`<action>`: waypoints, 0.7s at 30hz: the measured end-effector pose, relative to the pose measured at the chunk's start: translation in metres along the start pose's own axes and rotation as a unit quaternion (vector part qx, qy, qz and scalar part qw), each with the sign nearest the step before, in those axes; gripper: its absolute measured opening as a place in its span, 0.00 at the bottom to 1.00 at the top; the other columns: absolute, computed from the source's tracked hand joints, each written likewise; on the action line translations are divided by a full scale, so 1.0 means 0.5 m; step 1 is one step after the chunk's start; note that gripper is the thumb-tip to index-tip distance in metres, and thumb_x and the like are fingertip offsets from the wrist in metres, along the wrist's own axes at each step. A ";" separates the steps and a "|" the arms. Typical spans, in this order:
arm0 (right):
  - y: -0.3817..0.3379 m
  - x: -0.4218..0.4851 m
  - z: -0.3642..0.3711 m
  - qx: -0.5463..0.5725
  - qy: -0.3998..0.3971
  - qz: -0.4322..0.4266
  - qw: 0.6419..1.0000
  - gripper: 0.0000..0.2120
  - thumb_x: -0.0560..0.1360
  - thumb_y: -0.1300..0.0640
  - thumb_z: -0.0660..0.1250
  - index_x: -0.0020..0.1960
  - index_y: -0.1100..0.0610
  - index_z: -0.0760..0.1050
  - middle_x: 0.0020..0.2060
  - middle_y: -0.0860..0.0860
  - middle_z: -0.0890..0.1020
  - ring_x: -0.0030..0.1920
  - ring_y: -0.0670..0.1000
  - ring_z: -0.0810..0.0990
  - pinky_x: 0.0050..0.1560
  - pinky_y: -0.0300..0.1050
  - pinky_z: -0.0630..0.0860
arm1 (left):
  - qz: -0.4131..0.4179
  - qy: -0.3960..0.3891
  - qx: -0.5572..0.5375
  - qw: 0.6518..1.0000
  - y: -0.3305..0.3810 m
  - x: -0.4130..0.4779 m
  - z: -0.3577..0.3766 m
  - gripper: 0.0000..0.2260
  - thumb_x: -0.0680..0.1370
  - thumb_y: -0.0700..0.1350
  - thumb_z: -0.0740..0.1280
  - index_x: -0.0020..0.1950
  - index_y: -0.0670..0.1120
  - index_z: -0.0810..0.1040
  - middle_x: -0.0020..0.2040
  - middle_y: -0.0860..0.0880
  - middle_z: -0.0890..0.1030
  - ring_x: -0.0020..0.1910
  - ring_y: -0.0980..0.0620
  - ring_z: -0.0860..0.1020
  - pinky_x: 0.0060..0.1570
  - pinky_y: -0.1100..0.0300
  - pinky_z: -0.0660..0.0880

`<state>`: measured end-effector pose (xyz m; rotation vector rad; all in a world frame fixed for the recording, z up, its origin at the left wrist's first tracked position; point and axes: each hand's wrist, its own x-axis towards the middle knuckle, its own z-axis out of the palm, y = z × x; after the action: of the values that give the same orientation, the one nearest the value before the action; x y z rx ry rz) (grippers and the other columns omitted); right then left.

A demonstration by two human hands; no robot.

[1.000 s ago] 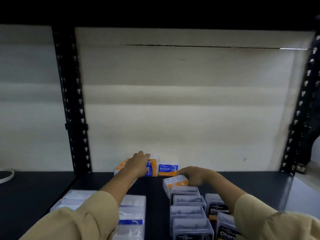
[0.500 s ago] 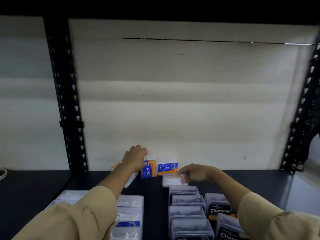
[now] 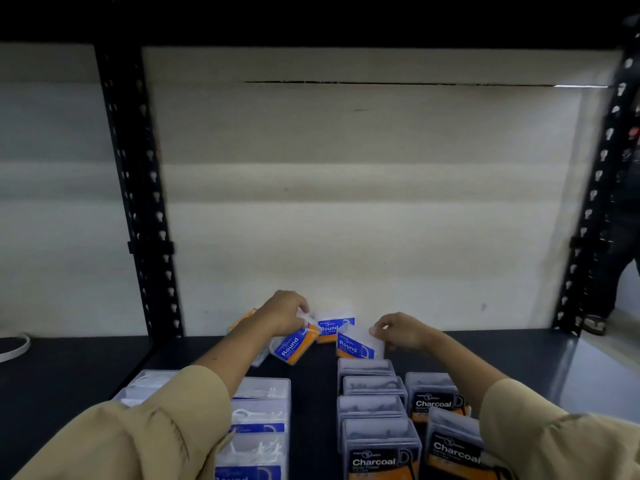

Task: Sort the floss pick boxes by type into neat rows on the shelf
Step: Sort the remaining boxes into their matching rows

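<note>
Near the back wall my left hand (image 3: 285,315) grips a tilted blue-and-orange "Round" floss pick box (image 3: 294,346), raised a little off the dark shelf (image 3: 485,351). My right hand (image 3: 398,330) pinches a second "Round" box (image 3: 358,344) by its right edge, label facing me. A third "Round" box (image 3: 334,323) stands upright against the wall between my hands. Another orange box (image 3: 242,317) lies partly hidden behind my left wrist.
Clear boxes of white picks (image 3: 265,420) form rows at the front left. A row of "Charcoal" boxes (image 3: 375,414) runs down the middle, with a second row (image 3: 436,400) to its right. Black perforated uprights (image 3: 138,202) frame the bay.
My left hand has lifted and tilted its "Round" box away from the wall. My right hand has turned its box upright so that the blue label shows.
</note>
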<state>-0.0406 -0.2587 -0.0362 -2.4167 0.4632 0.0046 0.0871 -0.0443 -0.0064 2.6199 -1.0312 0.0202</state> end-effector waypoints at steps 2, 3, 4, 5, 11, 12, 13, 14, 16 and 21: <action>-0.007 0.000 0.003 -0.014 -0.004 -0.010 1.000 0.16 0.75 0.46 0.66 0.54 0.58 0.75 0.54 0.54 0.79 0.52 0.51 0.77 0.50 0.44 0.74 | 0.008 -0.020 0.005 1.000 0.011 -0.005 0.000 0.16 0.75 0.46 0.69 0.62 0.44 0.77 0.64 0.44 0.75 0.61 0.48 0.75 0.57 0.57 0.73; -0.011 0.000 0.005 -0.028 -0.008 -0.013 0.999 0.18 0.75 0.47 0.66 0.58 0.58 0.75 0.57 0.54 0.78 0.57 0.51 0.76 0.52 0.43 0.73 | 0.011 -0.030 0.009 0.999 0.015 -0.007 0.001 0.16 0.75 0.46 0.69 0.62 0.44 0.78 0.63 0.44 0.76 0.61 0.48 0.75 0.56 0.57 0.73; -0.017 -0.002 0.006 -0.041 -0.013 -0.014 0.999 0.21 0.74 0.47 0.66 0.62 0.59 0.73 0.60 0.55 0.77 0.60 0.52 0.75 0.52 0.42 0.73 | 0.014 -0.039 0.011 0.999 0.019 -0.008 0.003 0.15 0.75 0.45 0.69 0.61 0.45 0.78 0.63 0.44 0.76 0.60 0.48 0.76 0.55 0.57 0.74; -0.019 -0.001 0.010 -0.050 -0.013 -0.016 0.999 0.23 0.74 0.48 0.67 0.64 0.60 0.71 0.62 0.55 0.76 0.62 0.52 0.74 0.53 0.41 0.73 | 0.018 -0.047 0.014 0.999 0.022 -0.007 0.006 0.15 0.75 0.46 0.70 0.61 0.45 0.78 0.63 0.44 0.76 0.60 0.48 0.76 0.55 0.57 0.74; -0.020 0.008 0.019 -0.062 0.000 -0.011 0.998 0.24 0.75 0.53 0.67 0.68 0.60 0.69 0.65 0.56 0.75 0.64 0.53 0.73 0.56 0.41 0.72 | 0.029 -0.091 0.039 0.995 0.029 -0.008 0.022 0.23 0.74 0.46 0.71 0.68 0.46 0.73 0.66 0.45 0.75 0.62 0.47 0.75 0.58 0.56 0.74; -0.020 0.008 0.018 -0.061 -0.003 -0.010 0.998 0.23 0.76 0.54 0.66 0.68 0.60 0.68 0.65 0.56 0.75 0.64 0.52 0.73 0.56 0.41 0.72 | 0.029 -0.096 0.043 0.994 0.027 -0.010 0.023 0.23 0.74 0.45 0.71 0.68 0.45 0.73 0.66 0.45 0.75 0.62 0.47 0.75 0.58 0.56 0.74; -0.019 0.010 0.018 -0.059 -0.004 -0.012 0.998 0.23 0.76 0.54 0.66 0.68 0.60 0.68 0.64 0.56 0.75 0.63 0.52 0.74 0.56 0.41 0.72 | 0.030 -0.100 0.046 0.994 0.025 -0.012 0.024 0.23 0.74 0.44 0.71 0.68 0.45 0.73 0.66 0.45 0.75 0.62 0.48 0.75 0.58 0.56 0.75; -0.019 0.008 0.017 -0.060 -0.006 -0.013 0.998 0.22 0.76 0.55 0.65 0.69 0.60 0.68 0.64 0.56 0.75 0.62 0.52 0.74 0.56 0.41 0.72 | 0.030 -0.103 0.047 0.993 0.022 -0.013 0.024 0.23 0.74 0.44 0.71 0.68 0.45 0.73 0.66 0.45 0.76 0.62 0.48 0.76 0.57 0.56 0.75; -0.020 0.006 0.015 -0.058 -0.008 -0.014 0.998 0.21 0.77 0.57 0.64 0.69 0.60 0.68 0.64 0.56 0.75 0.61 0.51 0.74 0.56 0.41 0.71 | 0.028 -0.113 0.049 0.992 0.017 -0.016 0.022 0.24 0.73 0.44 0.71 0.69 0.45 0.72 0.66 0.45 0.76 0.62 0.48 0.76 0.57 0.57 0.74; -0.022 0.002 0.014 -0.055 -0.020 -0.027 0.998 0.20 0.78 0.60 0.62 0.70 0.59 0.68 0.65 0.57 0.75 0.58 0.50 0.73 0.53 0.40 0.71 | 0.010 -0.124 0.066 0.990 0.001 -0.021 0.011 0.24 0.72 0.45 0.73 0.67 0.44 0.74 0.63 0.45 0.78 0.60 0.48 0.77 0.55 0.58 0.74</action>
<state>-0.0355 -0.2468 -0.0350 -2.5316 0.3890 0.0577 0.0784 -0.0393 -0.0128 2.7832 -1.1747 -0.2471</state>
